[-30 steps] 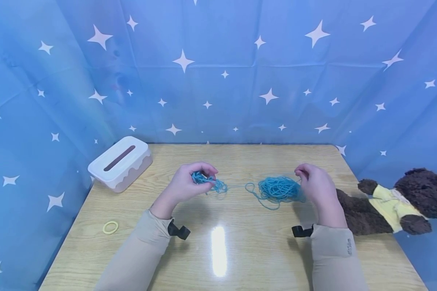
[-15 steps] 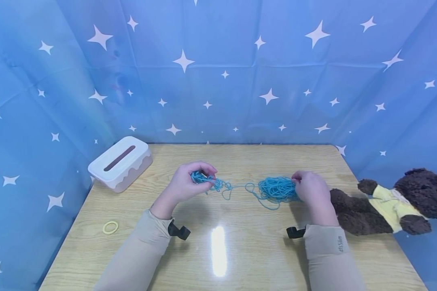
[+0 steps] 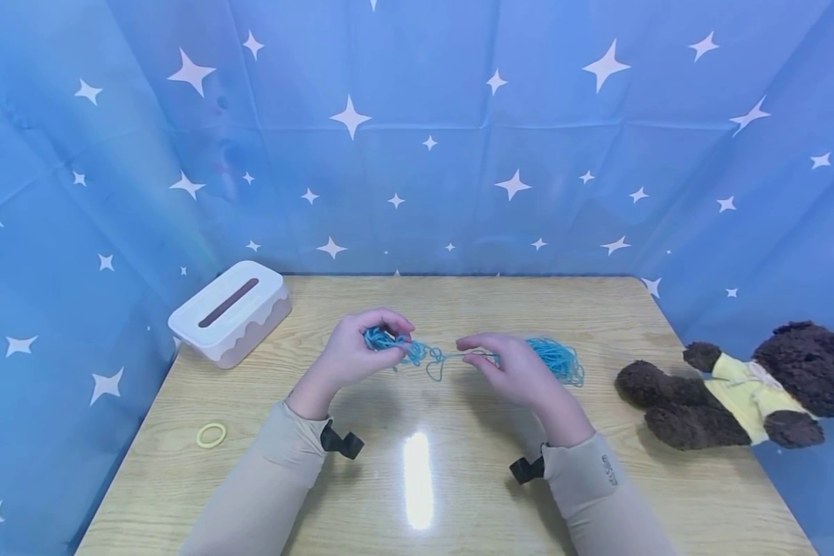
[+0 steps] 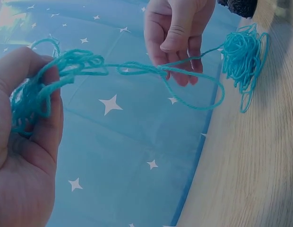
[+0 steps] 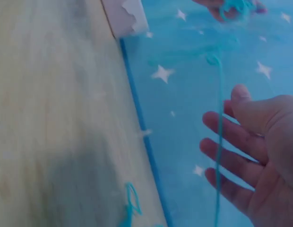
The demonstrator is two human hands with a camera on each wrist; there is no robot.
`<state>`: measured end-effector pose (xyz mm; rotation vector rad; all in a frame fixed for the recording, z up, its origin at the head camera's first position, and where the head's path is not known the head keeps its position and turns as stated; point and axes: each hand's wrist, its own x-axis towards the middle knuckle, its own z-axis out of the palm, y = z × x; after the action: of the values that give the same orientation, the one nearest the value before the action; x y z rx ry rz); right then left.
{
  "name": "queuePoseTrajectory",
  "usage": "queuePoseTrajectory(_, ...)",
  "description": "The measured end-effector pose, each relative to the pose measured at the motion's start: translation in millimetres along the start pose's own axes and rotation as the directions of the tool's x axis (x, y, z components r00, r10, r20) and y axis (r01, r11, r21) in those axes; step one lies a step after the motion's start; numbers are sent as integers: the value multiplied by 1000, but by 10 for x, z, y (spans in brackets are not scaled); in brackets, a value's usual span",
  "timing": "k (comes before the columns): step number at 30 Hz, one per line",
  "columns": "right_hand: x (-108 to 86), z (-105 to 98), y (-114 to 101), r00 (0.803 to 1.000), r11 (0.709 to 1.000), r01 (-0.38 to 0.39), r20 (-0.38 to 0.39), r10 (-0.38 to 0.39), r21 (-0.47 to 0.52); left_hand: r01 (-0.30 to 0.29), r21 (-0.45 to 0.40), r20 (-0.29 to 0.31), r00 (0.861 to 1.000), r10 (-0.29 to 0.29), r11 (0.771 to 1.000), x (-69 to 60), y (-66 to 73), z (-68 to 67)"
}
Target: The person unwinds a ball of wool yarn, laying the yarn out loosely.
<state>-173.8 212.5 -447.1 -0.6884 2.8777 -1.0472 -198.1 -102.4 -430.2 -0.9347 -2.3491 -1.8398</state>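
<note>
My left hand (image 3: 350,355) holds a small tangled bundle of turquoise yarn (image 4: 82,61), with the fingers and thumb curled round it. From this bundle a strand with loose loops (image 4: 196,104) runs across to my right hand (image 3: 517,374). In the right wrist view the right hand's fingers are parted and relaxed, and the strand (image 5: 219,109) passes across them without being pinched. A larger pile of the same yarn (image 3: 559,361) lies on the table behind the right hand, which hides part of it in the head view.
A white-lidded tissue box (image 3: 229,313) stands at the back left of the wooden table (image 3: 459,494). A pale yellow ring (image 3: 211,435) lies at the left. At the right edge lies a brown teddy bear (image 3: 750,398) in yellow. A starry blue curtain (image 3: 417,170) surrounds the table.
My right hand has moved left from the pile's far right side to the strand between pile and bundle. The strand shows more loops near the left hand, which stays in place.
</note>
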Motion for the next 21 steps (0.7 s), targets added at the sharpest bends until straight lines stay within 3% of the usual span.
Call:
queuePoseTrajectory(8,8,56,-48,999,998,20,-39,-23,-58,-55,-15,13,998,55,998,11,-4,0)
queuePoseTrajectory(21,-141,-426,230,978,974,-98,-203,56,-205,-54,-28,-17,998,54,998,3,-15,-7)
